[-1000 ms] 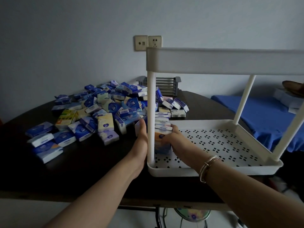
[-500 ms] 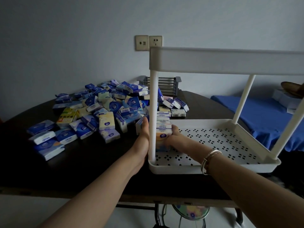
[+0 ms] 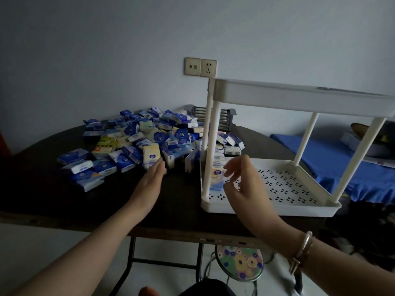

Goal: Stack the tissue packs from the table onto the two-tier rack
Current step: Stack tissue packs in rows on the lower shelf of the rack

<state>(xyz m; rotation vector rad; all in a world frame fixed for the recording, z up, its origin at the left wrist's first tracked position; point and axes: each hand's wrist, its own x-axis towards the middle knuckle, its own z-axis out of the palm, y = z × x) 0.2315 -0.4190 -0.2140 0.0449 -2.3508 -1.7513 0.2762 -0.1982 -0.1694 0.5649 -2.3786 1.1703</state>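
A heap of blue, white and yellow tissue packs covers the left and middle of the dark table. The white two-tier rack stands at the table's right front. A row of tissue packs stands in the near-left corner of its perforated lower tier. My left hand is open and flat, fingertips touching a yellow pack at the heap's front. My right hand hovers open in front of the rack's row, fingers spread, holding nothing. The upper tier's inside is hidden from view.
A grey slatted rack sits behind the heap by the wall. A blue-covered surface lies right of the table. A floral stool stands under the table's front edge. Wall sockets are above.
Both hands have left the row of packs in the rack's corner. My left hand moved left to the heap; my right hand drew back and opened. The view also shifted.
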